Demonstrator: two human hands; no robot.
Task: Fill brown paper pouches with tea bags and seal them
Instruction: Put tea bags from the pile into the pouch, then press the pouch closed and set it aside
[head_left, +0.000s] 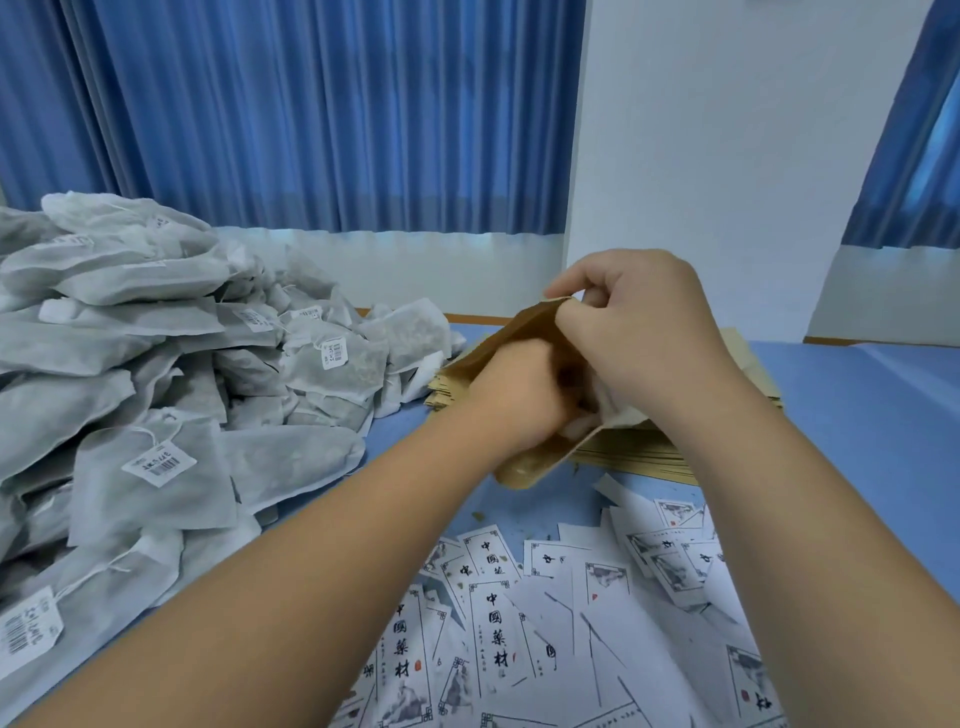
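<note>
- I see a pile of tea bags (156, 364), grey-white with strings and barcode tags, heaped on the left of the bench (857, 415).
- My left hand (519, 395) is blurred; its fingers curl round the middle of the brown paper pouch (514, 327).
- The pouch is held tilted above the bench between both hands, just right of the pile. White tea bag fabric (602, 415) shows at its open side.
- My right hand (639, 332) pinches the pouch's top edge with its fingers.
- A stack of flat pouches (639, 457) lies on the bench under the hands.
- Printed labels (498, 623) lie scattered nearest me.
</note>
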